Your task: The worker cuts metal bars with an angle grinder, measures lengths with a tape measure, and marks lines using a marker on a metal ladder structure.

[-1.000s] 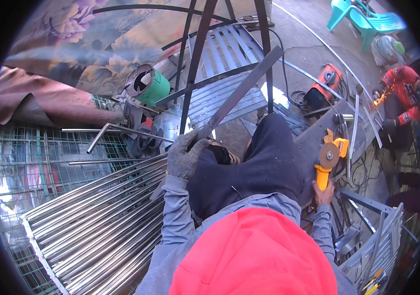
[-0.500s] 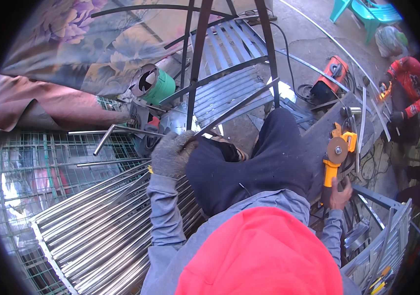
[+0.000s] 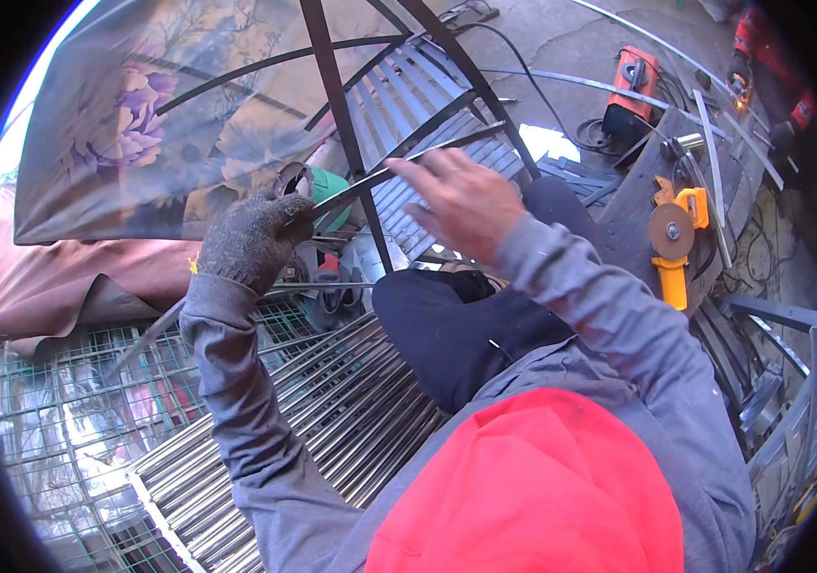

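Note:
My left hand [image 3: 251, 239], in a grey knit glove, is wrapped round a long flat dark metal bar [image 3: 361, 186]. The bar slants up to the right, and its other end passes behind the glove towards the wire mesh. My bare right hand [image 3: 461, 205] hovers over or touches the bar's middle, fingers stretched and a little blurred; contact is hard to tell. A yellow angle grinder [image 3: 673, 277] with a brown disc lies on a wooden board [image 3: 633, 234] to the right, out of my hands. A dark metal frame [image 3: 332, 91] stands ahead, its legs rising beside the bar.
Shiny metal tubes [image 3: 284, 458] lie bundled over green wire mesh [image 3: 45, 411] at left. A green bucket [image 3: 332, 186] stands behind my left hand. An orange-red machine [image 3: 630, 81] with cables sits far right. Beyond it, another person's red sleeve [image 3: 800, 110] shows near sparks.
My right hand has left the angle grinder and come across to the bar. My left hand has moved left and forward with the bar. The grinder stays on the board.

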A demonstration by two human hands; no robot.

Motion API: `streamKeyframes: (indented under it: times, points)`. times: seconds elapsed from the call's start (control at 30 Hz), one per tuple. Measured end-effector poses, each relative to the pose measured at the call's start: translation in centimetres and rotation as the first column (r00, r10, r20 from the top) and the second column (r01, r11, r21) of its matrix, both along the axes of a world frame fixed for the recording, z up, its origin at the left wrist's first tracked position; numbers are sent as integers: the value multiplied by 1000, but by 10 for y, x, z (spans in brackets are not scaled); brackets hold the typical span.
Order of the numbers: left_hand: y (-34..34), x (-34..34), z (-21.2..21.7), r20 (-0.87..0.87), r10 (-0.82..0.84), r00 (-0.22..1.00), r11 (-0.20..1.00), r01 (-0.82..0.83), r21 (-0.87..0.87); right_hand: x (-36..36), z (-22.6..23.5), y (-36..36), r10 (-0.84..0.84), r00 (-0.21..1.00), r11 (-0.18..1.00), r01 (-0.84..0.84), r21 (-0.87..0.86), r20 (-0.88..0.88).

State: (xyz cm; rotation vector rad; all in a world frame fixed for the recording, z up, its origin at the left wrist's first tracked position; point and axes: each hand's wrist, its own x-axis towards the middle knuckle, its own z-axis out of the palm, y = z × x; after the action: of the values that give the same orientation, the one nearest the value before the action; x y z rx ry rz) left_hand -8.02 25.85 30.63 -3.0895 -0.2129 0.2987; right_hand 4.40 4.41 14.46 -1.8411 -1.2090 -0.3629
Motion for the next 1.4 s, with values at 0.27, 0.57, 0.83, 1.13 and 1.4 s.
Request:
streamKeyframes:
  times: [0.27, 0.57, 0.83, 1.13, 1.4]
  points:
    - [-11, 6, 4, -169, -19, 985, 995, 35, 89, -24, 1, 38, 63, 998, 986, -59, -156, 24]
    - [-24, -16, -10, -202, -32, 979, 999, 30, -9, -35, -10, 28, 64, 990, 993, -51, -105, 122]
    - [-33, -11, -84, -1, -97, 995, 966, 94, -239, -11, -18, -17, 25, 982, 960, 29, -279, 186]
    - [0, -39, -239, -27, 195, 980, 747, -166, -644, -24, -54, -121, 14, 956, 903, -138, -406, -292]
    - [-11, -59, -249, -336, 503, 796, 593, -601, -536, -38, -104, -157, -201, 717, 863, -193, -467, -668]
